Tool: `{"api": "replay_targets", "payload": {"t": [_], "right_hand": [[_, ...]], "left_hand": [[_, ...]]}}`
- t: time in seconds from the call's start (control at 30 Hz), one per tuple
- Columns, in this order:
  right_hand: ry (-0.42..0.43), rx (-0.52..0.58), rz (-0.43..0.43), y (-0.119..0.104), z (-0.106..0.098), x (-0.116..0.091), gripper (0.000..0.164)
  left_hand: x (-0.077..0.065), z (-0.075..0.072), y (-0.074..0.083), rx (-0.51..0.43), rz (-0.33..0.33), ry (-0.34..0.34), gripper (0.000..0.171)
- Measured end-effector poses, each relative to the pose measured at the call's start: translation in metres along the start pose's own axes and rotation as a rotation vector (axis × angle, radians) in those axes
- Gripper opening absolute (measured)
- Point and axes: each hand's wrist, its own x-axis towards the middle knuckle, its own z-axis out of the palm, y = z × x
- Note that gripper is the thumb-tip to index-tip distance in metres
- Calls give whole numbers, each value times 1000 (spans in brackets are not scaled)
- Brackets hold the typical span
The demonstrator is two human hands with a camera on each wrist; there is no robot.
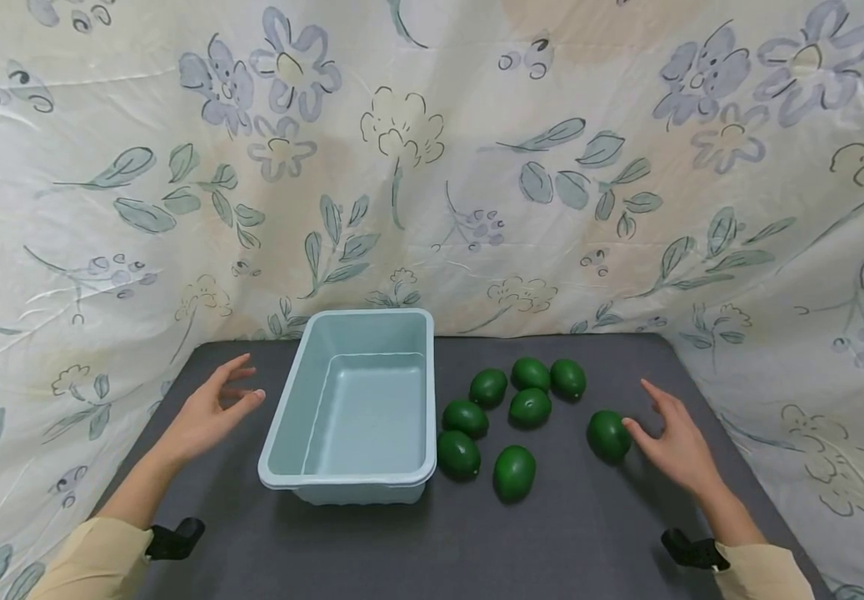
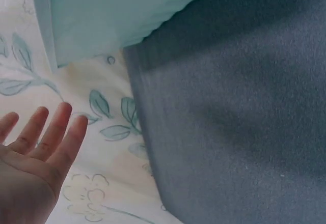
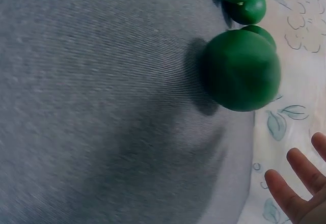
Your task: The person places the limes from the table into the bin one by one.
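Where the right hand [image 1: 673,439] hovers: just beside a lone green fruit [image 1: 608,437], grasping nothing, thumb and fingers parted as if shaped to its roundness; whether the thumb touches the fruit cannot be told.
Left hand [image 1: 210,411]: free and relaxed, to the left of the box, apart from its rim, holding nothing.
Box [image 1: 349,492]: pale blue-green, upright, its open top facing up; it stands between the left hand and the fruit, probably so that either hand can reach inside.
Other fruit [image 1: 514,473]: seven more, in a loose group right of the box, seemingly kept close for easy reach.
Tabletop [image 1: 476,546]: dark grey and matt, with soft shadows under the box and arms.
Room: hidden by pale cloth [image 1: 420,258] printed with blue flowers and green leaves, hanging behind the tabletop and along both sides.
Sleeves [image 1: 94,554]: cream, with black bands [image 1: 177,540] at the wrists.
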Motion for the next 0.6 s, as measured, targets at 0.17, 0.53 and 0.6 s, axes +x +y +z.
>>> {"api": "replay_targets", "payload": {"t": [0.17,0.53,0.6], "right_hand": [[0,17,5,4,10,-5,68],[21,23,1,9,30,-12,60],[15,34,5,8,32,-13,60]], "left_hand": [[1,2,2,-58,-10,-20,71],[4,14,-4,-181,-43,-98,74],[4,16,-4,-187,-56,-106,74]]}}
